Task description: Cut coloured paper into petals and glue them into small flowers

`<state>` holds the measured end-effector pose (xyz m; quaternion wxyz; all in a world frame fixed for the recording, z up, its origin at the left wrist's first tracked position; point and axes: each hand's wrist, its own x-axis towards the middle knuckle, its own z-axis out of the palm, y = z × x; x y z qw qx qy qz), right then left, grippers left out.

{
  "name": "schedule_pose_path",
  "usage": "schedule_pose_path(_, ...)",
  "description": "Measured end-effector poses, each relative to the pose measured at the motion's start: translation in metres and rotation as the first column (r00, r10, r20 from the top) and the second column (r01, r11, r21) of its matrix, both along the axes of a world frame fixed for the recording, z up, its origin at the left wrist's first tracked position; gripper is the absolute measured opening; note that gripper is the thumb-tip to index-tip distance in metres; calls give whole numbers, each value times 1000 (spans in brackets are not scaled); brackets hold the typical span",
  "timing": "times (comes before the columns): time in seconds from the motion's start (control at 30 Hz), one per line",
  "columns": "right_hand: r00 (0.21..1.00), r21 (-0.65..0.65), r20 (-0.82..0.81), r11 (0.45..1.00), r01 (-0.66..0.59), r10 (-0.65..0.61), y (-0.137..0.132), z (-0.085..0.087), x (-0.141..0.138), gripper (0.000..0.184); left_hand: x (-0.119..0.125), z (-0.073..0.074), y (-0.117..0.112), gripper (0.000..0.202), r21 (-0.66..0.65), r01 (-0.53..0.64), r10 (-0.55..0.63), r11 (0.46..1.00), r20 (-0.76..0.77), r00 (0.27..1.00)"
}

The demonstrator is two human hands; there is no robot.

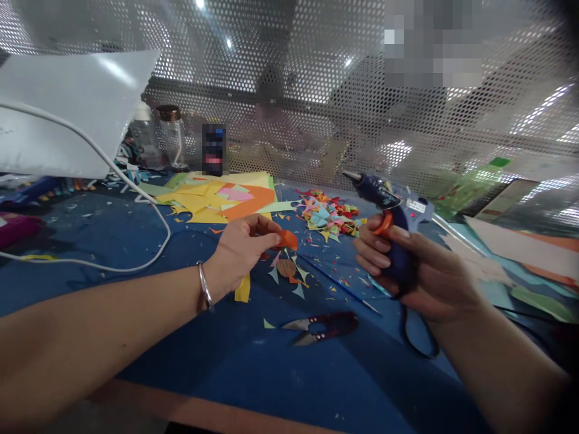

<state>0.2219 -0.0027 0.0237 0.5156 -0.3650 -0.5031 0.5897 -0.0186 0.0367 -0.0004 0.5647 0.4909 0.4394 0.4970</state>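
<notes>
My right hand (407,271) is wrapped round the handle of a dark blue glue gun (384,208), index finger by its orange trigger, nozzle pointing up and to the left. My left hand (242,247), a silver bangle on its wrist, pinches a small orange paper piece (287,239) above the blue table (181,337). Just below that piece lie a brown paper oval and pale green paper points (287,270). The gun's black cord loops down under my right wrist.
Small red thread snips (323,325) lie near the table's front. A heap of coloured paper scraps (330,214) and yellow and orange sheets (217,199) sit further back. A white cable (136,193) crosses the left side. Jars and a perforated metal screen stand behind.
</notes>
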Motion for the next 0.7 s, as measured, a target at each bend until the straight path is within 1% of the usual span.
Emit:
schedule_pose_path(0.1,999,24,-13,999,-45,45,-2,-1,1,15,1,0,-1,8,-14,15,-15,1000,42,999)
schedule_pose_path(0.2,999,53,27,998,-47,45,-2,0,0,13,2,1,-1,6,-21,28,-27,999,60,998)
schedule_pose_path(0.27,996,86,85,996,-13,6,-1,0,-2,13,2,1,-1,6,-24,29,-27,999,63,998)
schedule_pose_path(0.33,979,127,186,990,57,-80,0,-1,-3,16,2,1,-1,6,-25,21,-19,999,67,998)
schedule_pose_path(0.37,957,150,258,984,95,-131,0,-3,-3,21,2,1,-1,6,-24,16,-14,1000,68,998)
schedule_pose_path(0.43,870,206,433,966,159,-236,2,-6,-2,33,2,0,0,6,-18,8,-7,1000,65,998)
schedule_pose_path(0.5,741,278,589,942,188,-322,3,-8,-2,41,1,-2,2,7,13,-10,9,1000,43,999)
schedule_pose_path(0.57,623,348,681,919,185,-383,3,-9,-3,38,1,-4,3,7,59,-35,35,998,5,999)
schedule_pose_path(0.6,578,377,709,910,174,-404,3,-9,-4,35,0,-5,4,7,80,-43,44,996,-13,999)
schedule_pose_path(0.63,544,404,724,900,163,-423,3,-8,-6,33,0,-6,4,7,97,-45,48,994,-27,998)
schedule_pose_path(0.7,509,443,734,885,144,-450,1,-8,-9,29,-2,-7,5,9,127,-42,48,991,-46,998)
